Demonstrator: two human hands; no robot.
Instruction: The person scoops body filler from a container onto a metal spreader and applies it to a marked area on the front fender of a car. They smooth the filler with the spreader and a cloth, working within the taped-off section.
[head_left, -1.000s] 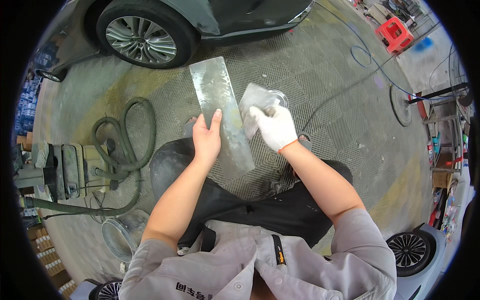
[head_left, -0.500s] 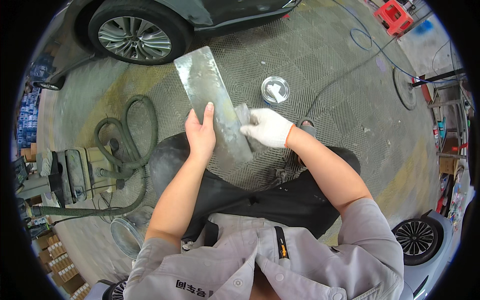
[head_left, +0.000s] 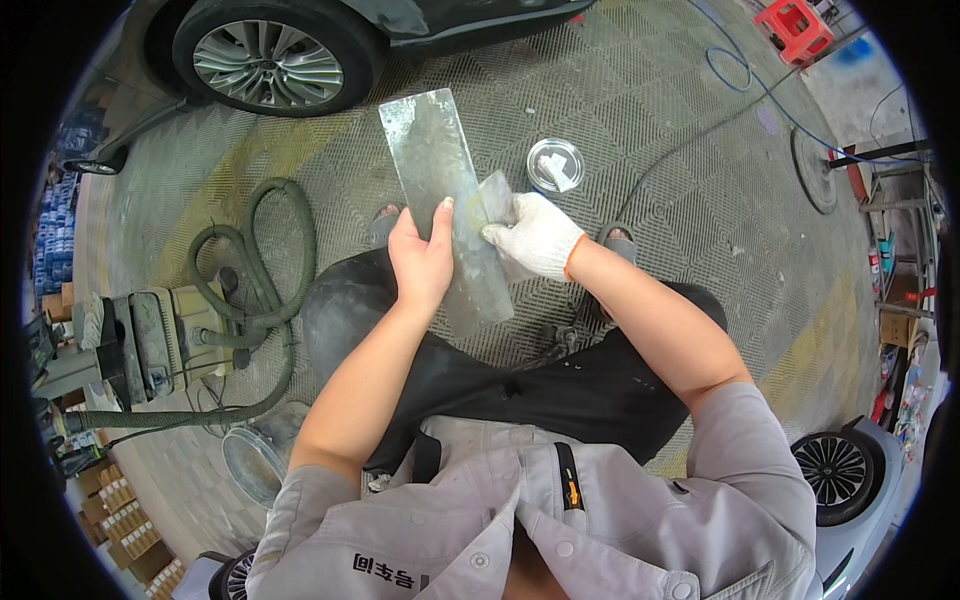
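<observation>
Rectangular metal plate (head_left: 434, 160): before the lap (head_left: 600, 400), gripped by the bare left hand (head_left: 420, 262). Flat scraper (head_left: 494, 195): pinched in the gloved right hand (head_left: 537, 237), overlapping the plate's right edge. Round can (head_left: 541, 161): floor (head_left: 700, 240) beyond; I log it newly uncovered, the scraper now seemingly against the plate.

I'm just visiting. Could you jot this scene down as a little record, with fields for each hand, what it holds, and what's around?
Left hand: bare, gripping a long metal plate, thumb on top
Right hand: in a white glove with an orange cuff, holding a small flat scraper
Scraper position: overlapping the plate's right edge; exact contact unclear
On the floor ahead: round tin with something white on top
To the left: thick green hose, looped
Far ahead, left: car wheel
Far ahead, right: red stool
</observation>
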